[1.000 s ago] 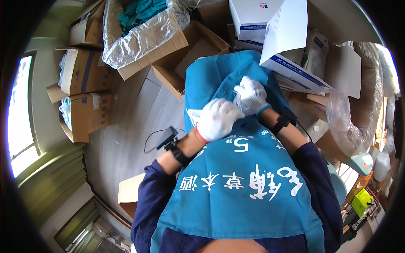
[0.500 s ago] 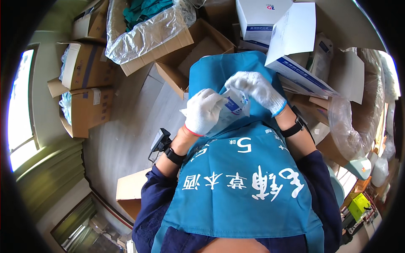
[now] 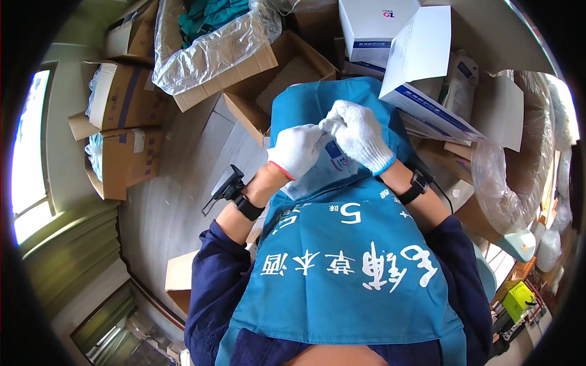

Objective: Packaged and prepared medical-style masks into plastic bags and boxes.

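A clear plastic bag [image 3: 317, 174] with a blue and white printed patch lies over my lap, below my fingers. My left hand [image 3: 296, 150], in a white knit glove with a red cuff edge, pinches the bag's upper edge. Close against it, my right hand [image 3: 359, 137], gloved in white with a blue cuff edge, has its fingers curled on the same edge. The fingertips of both hands meet there and hide that part of the bag. A teal apron [image 3: 348, 262] with white lettering covers my front and lap.
Beyond my knees stands an open brown carton [image 3: 244, 113]. At the back left, a plastic-lined carton [image 3: 213, 67] holds green cloth items. White and blue boxes [image 3: 421, 110], one with its lid up, sit at the right. Stacked cartons [image 3: 131, 152] line the left wall.
My right hand has come left and turned, so its fingertips now meet my left hand's at the bag's upper edge. The bag's printed patch is more covered than before.
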Motion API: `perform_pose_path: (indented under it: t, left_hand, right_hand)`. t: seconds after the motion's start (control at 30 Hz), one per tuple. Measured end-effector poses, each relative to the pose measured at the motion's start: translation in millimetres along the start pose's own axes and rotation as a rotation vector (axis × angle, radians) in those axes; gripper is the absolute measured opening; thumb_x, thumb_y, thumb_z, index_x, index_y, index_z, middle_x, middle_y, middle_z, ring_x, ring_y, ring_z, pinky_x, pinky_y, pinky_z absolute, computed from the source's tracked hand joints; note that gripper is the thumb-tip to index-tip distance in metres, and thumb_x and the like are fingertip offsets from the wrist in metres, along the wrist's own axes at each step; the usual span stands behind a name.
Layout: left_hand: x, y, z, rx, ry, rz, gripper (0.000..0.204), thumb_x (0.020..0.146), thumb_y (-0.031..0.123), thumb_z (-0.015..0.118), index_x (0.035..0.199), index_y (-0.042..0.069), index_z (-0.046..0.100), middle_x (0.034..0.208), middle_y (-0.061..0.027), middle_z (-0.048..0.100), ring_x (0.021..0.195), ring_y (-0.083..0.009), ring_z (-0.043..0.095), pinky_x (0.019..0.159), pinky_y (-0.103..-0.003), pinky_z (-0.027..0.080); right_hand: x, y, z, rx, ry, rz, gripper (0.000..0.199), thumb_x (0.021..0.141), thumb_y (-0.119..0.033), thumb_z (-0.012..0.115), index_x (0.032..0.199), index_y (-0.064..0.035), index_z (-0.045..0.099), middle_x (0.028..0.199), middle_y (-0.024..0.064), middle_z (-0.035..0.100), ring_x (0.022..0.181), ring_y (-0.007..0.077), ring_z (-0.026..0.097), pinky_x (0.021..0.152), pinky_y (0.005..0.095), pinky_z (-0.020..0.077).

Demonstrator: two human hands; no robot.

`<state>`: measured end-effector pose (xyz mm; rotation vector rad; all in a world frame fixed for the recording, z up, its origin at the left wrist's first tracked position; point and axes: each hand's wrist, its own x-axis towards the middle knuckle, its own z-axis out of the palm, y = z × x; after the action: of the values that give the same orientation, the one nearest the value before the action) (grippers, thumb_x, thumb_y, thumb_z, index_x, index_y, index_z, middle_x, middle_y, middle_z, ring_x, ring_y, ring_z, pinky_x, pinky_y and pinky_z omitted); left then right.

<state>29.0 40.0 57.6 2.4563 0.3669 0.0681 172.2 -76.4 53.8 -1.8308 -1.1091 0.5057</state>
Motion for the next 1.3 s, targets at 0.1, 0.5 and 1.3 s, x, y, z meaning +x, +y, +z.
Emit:
perform_pose_path:
  t: [0.1, 0.5, 1.3]
  left_hand:
    - [0, -4, 1, 0.19, 0.014, 0.061, 0.015, 0.088, 0.017, 0.063, 0.083, 0.004, 0.066, 0.077, -0.0165, 0.066, 0.073, -0.0357, 0.066, 0.064, -0.043, 0.052]
    - [-10, 55, -67, 0.108, 0.7, 0.553, 0.006, 0.084, 0.01, 0.07, 0.08, 0.007, 0.068, 0.072, -0.0054, 0.063, 0.06, -0.0213, 0.059, 0.056, -0.033, 0.047]
    - [21, 49, -128, -0.182, 0.228, 0.073, 0.02, 0.075, 0.003, 0.078, 0.094, 0.001, 0.071, 0.094, -0.0075, 0.066, 0.085, -0.0178, 0.063, 0.077, -0.03, 0.05]
  right_hand:
    - [3, 9, 15, 0.013, 0.003, 0.115, 0.018, 0.087, -0.022, 0.072, 0.08, -0.0068, 0.066, 0.078, 0.0154, 0.069, 0.075, 0.0356, 0.067, 0.063, 0.0425, 0.0525]
    - [9, 97, 72, -0.164, -0.07, 0.278, 0.033, 0.083, -0.035, 0.068, 0.082, -0.0021, 0.069, 0.084, 0.0201, 0.069, 0.081, 0.0388, 0.066, 0.074, 0.0448, 0.0521]
    - [-9, -3, -31, 0.029, -0.121, -0.05, 0.02, 0.084, -0.013, 0.073, 0.101, -0.0043, 0.07, 0.096, 0.0162, 0.069, 0.089, 0.0354, 0.067, 0.077, 0.038, 0.0531]
